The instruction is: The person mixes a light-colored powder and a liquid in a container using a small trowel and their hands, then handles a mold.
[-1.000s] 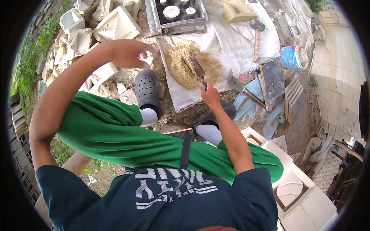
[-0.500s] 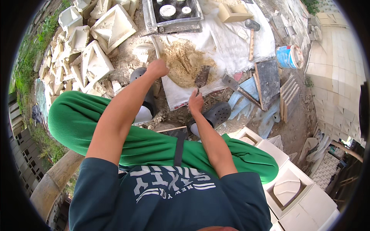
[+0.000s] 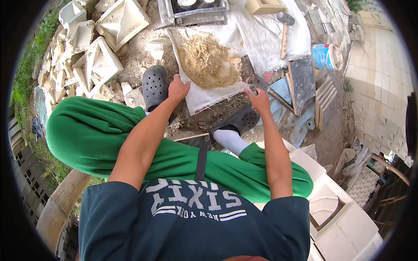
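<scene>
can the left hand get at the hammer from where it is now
Probably not without shifting. The left hand grips the near edge of the white sheet, and the hammer lies on the sheet's far side, beyond the sand pile. The right hand, holding the trowel, is nearer.

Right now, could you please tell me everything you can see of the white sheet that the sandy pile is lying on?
The white sheet looks like woven plastic sacking, creased and dusty, spread flat on the stony ground. The tan sandy pile sits on its near part. The left hand grips its near left edge and lifts it into a fold. The right hand holds a flat-bladed trowel at the pile's right side. A hammer lies on the far right part, and a metal mould stands at its far edge.
</scene>
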A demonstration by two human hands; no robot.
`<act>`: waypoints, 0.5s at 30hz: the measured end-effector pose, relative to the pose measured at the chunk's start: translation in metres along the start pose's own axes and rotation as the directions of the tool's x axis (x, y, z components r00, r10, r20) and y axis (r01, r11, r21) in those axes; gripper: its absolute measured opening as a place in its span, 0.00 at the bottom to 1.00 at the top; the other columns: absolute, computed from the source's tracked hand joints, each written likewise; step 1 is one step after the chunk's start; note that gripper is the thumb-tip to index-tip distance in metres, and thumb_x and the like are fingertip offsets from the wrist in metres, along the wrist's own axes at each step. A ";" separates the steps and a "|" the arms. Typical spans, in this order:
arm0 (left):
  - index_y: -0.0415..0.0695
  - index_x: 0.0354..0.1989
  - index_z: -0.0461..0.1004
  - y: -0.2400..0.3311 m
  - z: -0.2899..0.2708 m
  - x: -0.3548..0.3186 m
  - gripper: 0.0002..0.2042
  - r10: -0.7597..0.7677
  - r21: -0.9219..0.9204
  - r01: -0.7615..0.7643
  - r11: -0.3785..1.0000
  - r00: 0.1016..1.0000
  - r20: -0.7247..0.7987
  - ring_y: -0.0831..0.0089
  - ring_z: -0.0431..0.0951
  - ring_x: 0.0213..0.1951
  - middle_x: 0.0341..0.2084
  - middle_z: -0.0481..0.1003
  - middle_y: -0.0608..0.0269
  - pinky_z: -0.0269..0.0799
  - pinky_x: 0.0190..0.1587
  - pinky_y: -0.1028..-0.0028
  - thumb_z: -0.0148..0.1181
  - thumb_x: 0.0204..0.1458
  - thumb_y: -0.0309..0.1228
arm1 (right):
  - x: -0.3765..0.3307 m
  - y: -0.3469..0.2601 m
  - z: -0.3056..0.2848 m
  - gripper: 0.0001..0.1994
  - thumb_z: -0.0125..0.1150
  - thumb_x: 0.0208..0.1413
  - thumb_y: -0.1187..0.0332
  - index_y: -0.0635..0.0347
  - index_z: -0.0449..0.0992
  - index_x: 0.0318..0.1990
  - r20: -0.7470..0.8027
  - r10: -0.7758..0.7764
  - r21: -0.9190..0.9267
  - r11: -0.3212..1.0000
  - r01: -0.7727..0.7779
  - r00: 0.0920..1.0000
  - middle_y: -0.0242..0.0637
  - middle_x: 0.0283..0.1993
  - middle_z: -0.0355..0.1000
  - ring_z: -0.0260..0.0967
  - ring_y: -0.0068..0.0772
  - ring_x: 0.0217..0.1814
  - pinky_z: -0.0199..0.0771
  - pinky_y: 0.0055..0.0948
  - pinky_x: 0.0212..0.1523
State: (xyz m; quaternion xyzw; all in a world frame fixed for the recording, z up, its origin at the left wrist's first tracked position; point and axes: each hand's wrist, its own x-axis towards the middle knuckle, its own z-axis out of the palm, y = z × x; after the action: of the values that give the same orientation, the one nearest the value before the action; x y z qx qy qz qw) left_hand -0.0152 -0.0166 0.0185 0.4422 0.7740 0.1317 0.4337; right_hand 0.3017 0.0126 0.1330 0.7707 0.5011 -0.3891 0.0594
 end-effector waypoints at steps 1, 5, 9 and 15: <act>0.35 0.56 0.58 0.008 0.004 0.000 0.31 -0.015 -0.018 0.015 1.000 1.000 0.006 0.44 0.76 0.44 0.42 0.74 0.38 0.71 0.48 0.56 0.60 0.47 0.40 | 0.012 0.032 -0.016 0.37 0.52 0.52 0.35 0.72 0.76 0.39 -0.122 -0.214 -0.211 0.960 0.185 0.969 0.60 0.35 0.75 0.73 0.59 0.42 0.70 0.47 0.45; 0.38 0.60 0.54 0.011 0.012 -0.009 0.34 0.026 -0.034 -0.033 0.999 0.979 -0.204 0.45 0.70 0.51 0.52 0.65 0.38 0.68 0.51 0.57 0.62 0.46 0.36 | 0.021 0.052 -0.058 0.33 0.49 0.55 0.37 0.67 0.75 0.39 0.109 -0.322 -0.585 0.744 0.323 0.940 0.57 0.36 0.75 0.72 0.58 0.42 0.70 0.48 0.43; 0.41 0.58 0.57 0.033 0.013 -0.029 0.32 0.277 0.163 -0.227 0.960 0.856 -0.436 0.50 0.60 0.59 0.56 0.59 0.47 0.60 0.58 0.59 0.63 0.44 0.34 | 0.033 0.077 -0.067 0.31 0.45 0.58 0.40 0.64 0.74 0.42 0.143 -0.303 -0.611 0.722 0.325 0.942 0.56 0.37 0.75 0.72 0.58 0.44 0.70 0.50 0.43; 0.45 0.56 0.63 0.036 0.027 -0.060 0.28 0.599 0.442 -0.527 0.725 0.800 -0.029 0.56 0.59 0.59 0.55 0.61 0.53 0.53 0.61 0.57 0.63 0.43 0.34 | 0.057 0.084 -0.039 0.30 0.42 0.60 0.40 0.60 0.74 0.47 0.089 -0.381 -0.542 0.757 0.366 0.920 0.55 0.39 0.75 0.72 0.57 0.45 0.70 0.50 0.45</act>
State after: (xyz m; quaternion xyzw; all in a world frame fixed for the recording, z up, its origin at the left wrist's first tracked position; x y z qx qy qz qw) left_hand 0.0408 -0.0489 0.0568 0.7250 0.6460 0.1283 0.2017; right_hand 0.4021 0.0314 0.0976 0.6106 0.7354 -0.2226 0.1920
